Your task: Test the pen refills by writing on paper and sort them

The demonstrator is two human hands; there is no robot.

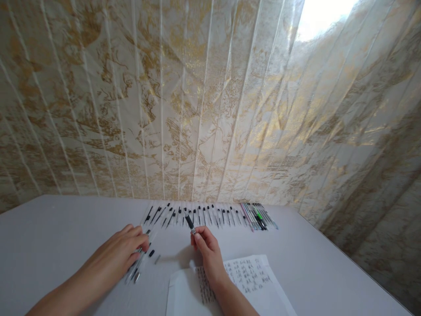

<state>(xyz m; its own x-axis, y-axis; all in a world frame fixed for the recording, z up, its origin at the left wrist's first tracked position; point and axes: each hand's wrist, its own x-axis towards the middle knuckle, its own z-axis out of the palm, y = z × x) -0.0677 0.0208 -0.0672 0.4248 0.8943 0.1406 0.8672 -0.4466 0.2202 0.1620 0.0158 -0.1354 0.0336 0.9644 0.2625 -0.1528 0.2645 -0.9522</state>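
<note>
My right hand (208,249) is closed around a pen (190,222) with a black grip, raised above the table and tilted up to the left. My left hand (130,245) rests over a small bunch of clear pens (141,262) on the left. Its thumb and fingers are bent together about a pen there, partly hidden beneath them. A loose black cap (151,253) and a small greyish piece (158,259) lie between the hands. Beneath my right wrist are sheets of paper (251,274) with handwriting.
A long row of pens (204,216) with black caps lies along the back of the white table (315,267). Coloured pens (258,216) sit together at its right end. A gold-patterned curtain (184,109) hangs behind the table.
</note>
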